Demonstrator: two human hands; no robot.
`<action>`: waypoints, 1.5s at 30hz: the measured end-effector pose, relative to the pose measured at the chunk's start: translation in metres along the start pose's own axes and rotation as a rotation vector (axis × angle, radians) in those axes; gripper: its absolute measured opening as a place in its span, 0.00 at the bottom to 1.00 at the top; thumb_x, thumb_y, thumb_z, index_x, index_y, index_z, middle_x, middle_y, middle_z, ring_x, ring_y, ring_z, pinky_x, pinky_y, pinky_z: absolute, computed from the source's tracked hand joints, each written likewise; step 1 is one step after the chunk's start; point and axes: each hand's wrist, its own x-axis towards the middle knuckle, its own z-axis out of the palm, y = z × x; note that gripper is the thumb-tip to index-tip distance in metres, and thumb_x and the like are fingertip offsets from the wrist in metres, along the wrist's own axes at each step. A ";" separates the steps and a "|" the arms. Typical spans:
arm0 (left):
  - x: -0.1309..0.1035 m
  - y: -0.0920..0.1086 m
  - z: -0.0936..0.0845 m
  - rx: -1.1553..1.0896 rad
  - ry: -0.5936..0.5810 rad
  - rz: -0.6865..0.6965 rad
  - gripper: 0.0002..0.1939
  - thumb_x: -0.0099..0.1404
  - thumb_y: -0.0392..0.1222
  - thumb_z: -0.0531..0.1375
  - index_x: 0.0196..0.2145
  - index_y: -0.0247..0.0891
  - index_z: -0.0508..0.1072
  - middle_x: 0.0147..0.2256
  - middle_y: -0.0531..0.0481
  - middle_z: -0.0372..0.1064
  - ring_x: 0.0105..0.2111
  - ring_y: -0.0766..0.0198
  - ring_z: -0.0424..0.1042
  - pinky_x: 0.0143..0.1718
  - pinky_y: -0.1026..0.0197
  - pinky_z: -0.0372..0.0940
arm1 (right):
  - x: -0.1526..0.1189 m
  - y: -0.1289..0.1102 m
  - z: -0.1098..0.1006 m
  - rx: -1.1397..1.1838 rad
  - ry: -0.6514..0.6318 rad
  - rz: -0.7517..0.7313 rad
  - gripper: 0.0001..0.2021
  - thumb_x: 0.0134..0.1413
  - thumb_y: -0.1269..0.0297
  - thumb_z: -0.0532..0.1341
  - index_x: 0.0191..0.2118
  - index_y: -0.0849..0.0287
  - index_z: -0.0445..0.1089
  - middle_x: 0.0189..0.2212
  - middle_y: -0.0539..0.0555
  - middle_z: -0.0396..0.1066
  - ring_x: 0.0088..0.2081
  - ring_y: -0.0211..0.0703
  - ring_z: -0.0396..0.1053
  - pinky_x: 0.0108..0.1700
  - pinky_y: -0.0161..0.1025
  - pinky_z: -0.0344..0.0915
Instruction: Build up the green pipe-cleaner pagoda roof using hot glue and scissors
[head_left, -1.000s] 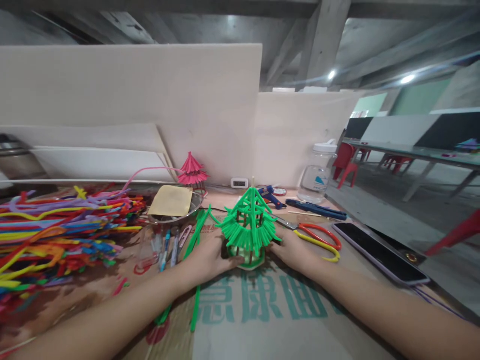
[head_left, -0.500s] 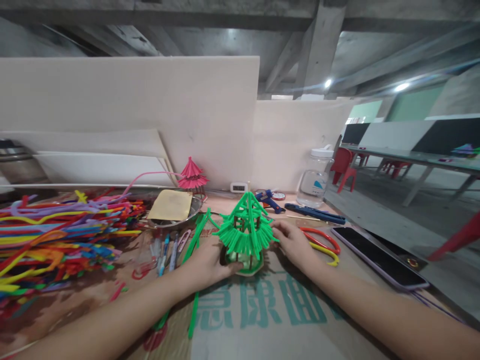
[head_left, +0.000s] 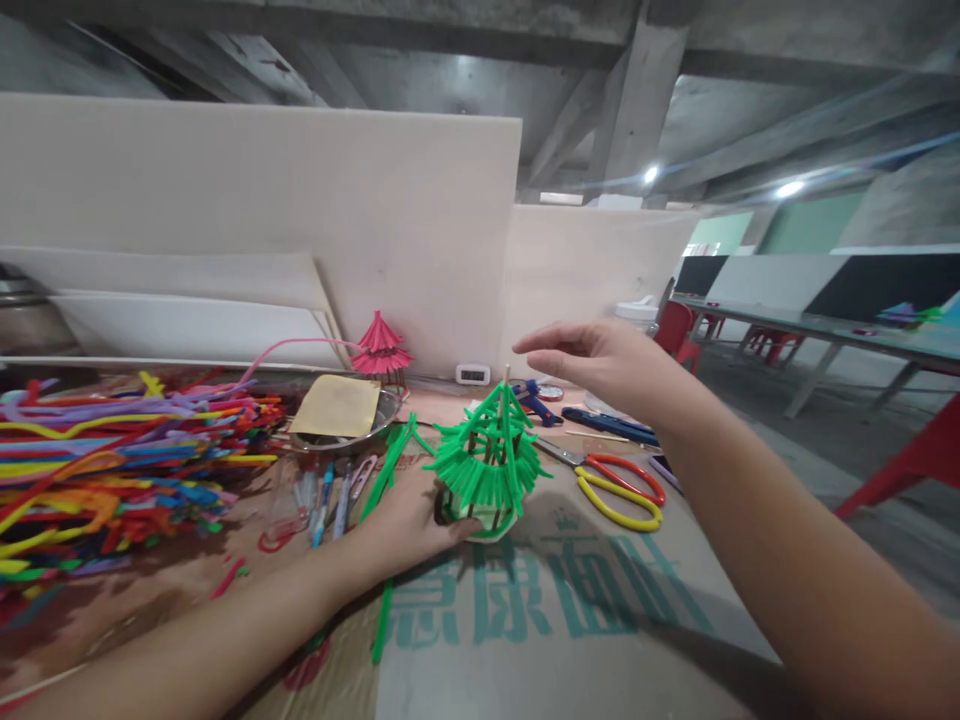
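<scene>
A small green pagoda (head_left: 491, 465) made of fuzzy stems stands on the table, its roof in tiers and a thin stick at the top. My left hand (head_left: 420, 520) grips its base from the left, with the thumb on the front edge; its other fingers are partly hidden behind the base. My right hand (head_left: 592, 355) is raised above and to the right of the pagoda, holding nothing, thumb and fingers apart. Scissors (head_left: 619, 490) with red and yellow handles lie on the cardboard below the right hand.
Colourful fuzzy stems (head_left: 127, 470) are heaped at the left. Green stems (head_left: 390, 465), pens (head_left: 341, 500) and a metal bowl (head_left: 386, 415) lie nearer. Behind stand a pink pagoda (head_left: 381, 345), small clock (head_left: 473, 374) and blue glue gun (head_left: 536, 400). A bottle (head_left: 636, 312) is partly hidden.
My right hand has left the pagoda's right side and risen, uncovering the scissors and now blocking most of the bottle. My left hand keeps its grip on the base.
</scene>
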 end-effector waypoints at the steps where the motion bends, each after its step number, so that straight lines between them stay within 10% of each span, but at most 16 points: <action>1: 0.000 0.001 0.000 0.021 -0.005 0.015 0.15 0.62 0.52 0.63 0.40 0.41 0.77 0.43 0.46 0.76 0.45 0.52 0.71 0.49 0.55 0.64 | 0.001 0.000 0.002 0.027 -0.020 0.011 0.12 0.55 0.57 0.64 0.41 0.56 0.80 0.29 0.50 0.78 0.29 0.40 0.72 0.32 0.37 0.67; 39: 0.004 0.008 -0.004 0.078 0.039 0.128 0.14 0.65 0.51 0.61 0.46 0.45 0.75 0.49 0.51 0.75 0.50 0.56 0.71 0.55 0.57 0.63 | -0.011 0.007 0.030 0.155 -0.026 -0.031 0.10 0.56 0.58 0.63 0.37 0.58 0.77 0.32 0.51 0.76 0.34 0.40 0.71 0.37 0.37 0.66; 45: 0.001 -0.003 0.001 0.130 0.000 0.019 0.17 0.63 0.55 0.61 0.41 0.41 0.78 0.43 0.46 0.76 0.45 0.51 0.72 0.49 0.54 0.64 | -0.010 0.006 0.013 -0.015 0.207 -0.110 0.12 0.58 0.57 0.61 0.39 0.59 0.76 0.27 0.50 0.72 0.28 0.37 0.67 0.30 0.35 0.61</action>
